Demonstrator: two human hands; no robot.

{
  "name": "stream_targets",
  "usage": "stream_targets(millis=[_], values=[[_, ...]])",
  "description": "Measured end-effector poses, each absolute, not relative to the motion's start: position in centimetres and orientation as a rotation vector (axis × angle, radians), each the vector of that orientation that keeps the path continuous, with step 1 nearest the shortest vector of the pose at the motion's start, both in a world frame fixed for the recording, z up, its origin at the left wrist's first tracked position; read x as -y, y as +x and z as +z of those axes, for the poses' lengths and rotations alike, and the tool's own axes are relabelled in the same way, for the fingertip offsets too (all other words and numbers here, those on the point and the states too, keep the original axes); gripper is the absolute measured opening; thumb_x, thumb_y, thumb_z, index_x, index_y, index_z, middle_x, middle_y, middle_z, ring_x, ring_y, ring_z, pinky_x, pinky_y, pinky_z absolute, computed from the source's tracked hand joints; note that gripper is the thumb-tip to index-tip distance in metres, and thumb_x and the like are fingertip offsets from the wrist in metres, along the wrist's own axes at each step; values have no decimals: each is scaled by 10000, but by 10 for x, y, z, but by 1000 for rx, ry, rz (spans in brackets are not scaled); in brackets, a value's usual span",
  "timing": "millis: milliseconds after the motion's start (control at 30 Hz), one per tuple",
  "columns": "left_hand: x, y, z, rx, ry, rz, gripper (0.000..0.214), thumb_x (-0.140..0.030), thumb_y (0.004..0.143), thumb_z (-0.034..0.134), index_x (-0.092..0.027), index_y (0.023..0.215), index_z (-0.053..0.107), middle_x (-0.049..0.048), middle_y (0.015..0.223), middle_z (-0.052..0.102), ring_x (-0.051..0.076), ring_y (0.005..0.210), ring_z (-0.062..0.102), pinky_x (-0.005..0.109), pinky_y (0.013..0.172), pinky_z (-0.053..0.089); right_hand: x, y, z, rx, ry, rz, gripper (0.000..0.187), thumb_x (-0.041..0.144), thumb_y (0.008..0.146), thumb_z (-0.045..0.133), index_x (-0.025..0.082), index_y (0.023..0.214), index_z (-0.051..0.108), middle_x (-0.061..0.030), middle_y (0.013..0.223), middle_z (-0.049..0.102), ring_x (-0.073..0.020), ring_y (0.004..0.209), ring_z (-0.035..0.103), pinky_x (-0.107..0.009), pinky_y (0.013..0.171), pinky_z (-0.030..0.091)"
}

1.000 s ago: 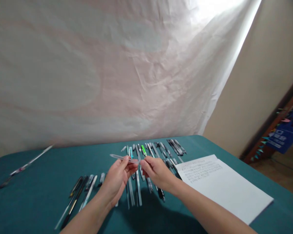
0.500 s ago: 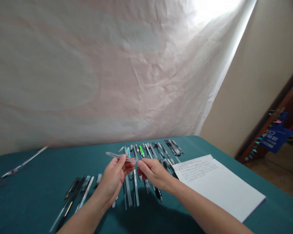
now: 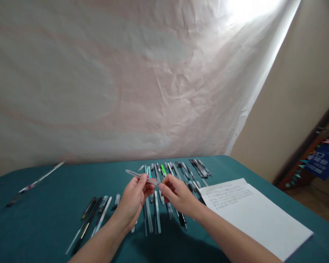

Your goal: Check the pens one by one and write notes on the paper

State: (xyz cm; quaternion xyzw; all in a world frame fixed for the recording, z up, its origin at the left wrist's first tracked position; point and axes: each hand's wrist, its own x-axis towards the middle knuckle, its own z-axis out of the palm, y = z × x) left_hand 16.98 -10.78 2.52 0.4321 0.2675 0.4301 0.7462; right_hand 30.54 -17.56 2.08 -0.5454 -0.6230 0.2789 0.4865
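A clear plastic pen (image 3: 138, 175) is held above the teal table (image 3: 44, 223), its free end pointing left and slightly up. My left hand (image 3: 133, 202) pinches the pen's barrel between thumb and fingers. My right hand (image 3: 177, 193) pinches its right end with closed fingertips. Under and beyond both hands lie several pens in a loose row (image 3: 156, 215), among them a green one (image 3: 162, 170) and a black one (image 3: 182, 220).
A white sheet with writing (image 3: 252, 215) lies on the table to the right. More pens lie at the front left (image 3: 91, 215) and a long one at the far left (image 3: 34, 182). A creased white cloth (image 3: 126, 80) hangs behind the table.
Both hands keep their pinch on the clear pen. The view has shifted slightly; the hands and pen stay almost where they were.
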Motion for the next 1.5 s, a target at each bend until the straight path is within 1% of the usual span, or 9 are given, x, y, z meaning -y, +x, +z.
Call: stream_targets(millis=[200, 433, 600, 867, 967, 1067, 1133, 1300, 1500], values=[[110, 169, 21, -549, 981, 957, 187, -324, 809, 542, -141, 844, 521, 22, 757, 603, 94, 670, 533, 211, 642, 443, 175, 302, 21, 1436, -1314, 877, 374, 461, 887, 320, 176, 689, 459, 15, 584, 540, -90, 455, 503, -211, 458, 395], [112, 167, 20, -541, 1000, 992, 209, -354, 802, 538, -148, 826, 510, 14, 740, 594, 102, 657, 539, 236, 649, 443, 176, 300, 22, 1421, -1247, 878, 246, 422, 843, 461, 182, 788, 457, 57, 569, 490, -82, 467, 494, -196, 456, 390], [114, 167, 18, -518, 1078, 1037, 232, -377, 807, 525, -153, 854, 488, 25, 777, 597, 115, 674, 551, 258, 667, 451, 178, 298, 20, 1383, -1301, 867, 281, 442, 837, 454, 180, 735, 450, 43, 600, 508, -80, 467, 489, -200, 444, 383], [111, 165, 17, -544, 1197, 1066, 243, -386, 835, 469, -148, 886, 480, 43, 825, 583, 117, 658, 532, 274, 670, 446, 175, 297, 18, 1257, -1298, 1153, 369, 500, 837, 402, 172, 678, 455, 40, 557, 516, -78, 430, 471, -204, 436, 389], [114, 167, 17, -589, 1228, 1012, 289, -429, 834, 446, -146, 859, 496, 3, 685, 545, 100, 564, 481, 219, 564, 399, 178, 306, 30, 1460, -1383, 902, 364, 451, 863, 372, 157, 710, 523, 16, 562, 542, -97, 484, 507, -214, 489, 414], [123, 170, 17, -612, 1340, 874, 307, -449, 826, 448, -151, 852, 518, -48, 542, 456, 93, 474, 401, 196, 476, 325, 186, 314, 46, 1731, -1454, 504, 266, 289, 874, 387, 188, 1065, 541, -5, 726, 607, -102, 578, 536, -217, 573, 422], [129, 173, 14, -599, 1424, 794, 297, -446, 813, 472, -156, 842, 529, -60, 511, 431, 97, 453, 379, 197, 455, 303, 192, 316, 54, 1937, -1477, 359, 367, 176, 861, 368, 234, 1209, 470, -9, 790, 626, -111, 632, 551, -222, 620, 416], [136, 178, -1, -580, 1508, 752, 218, -363, 727, 615, -167, 809, 564, -47, 529, 483, 114, 462, 399, 200, 458, 285, 202, 317, 59, 2202, -1555, 188, 370, 64, 797, 389, 221, 1063, 592, -40, 865, 629, -153, 773, 565, -230, 675, 395], [155, 186, -3, -490, 1689, 622, 172, -336, 772, 552, -169, 793, 587, 19, 717, 591, 169, 661, 510, 213, 581, 349, 224, 331, 52, 2162, -1666, 55, 302, 72, 785, 421, 184, 1013, 586, -52, 870, 590, -145, 749, 552, -219, 666, 394]])
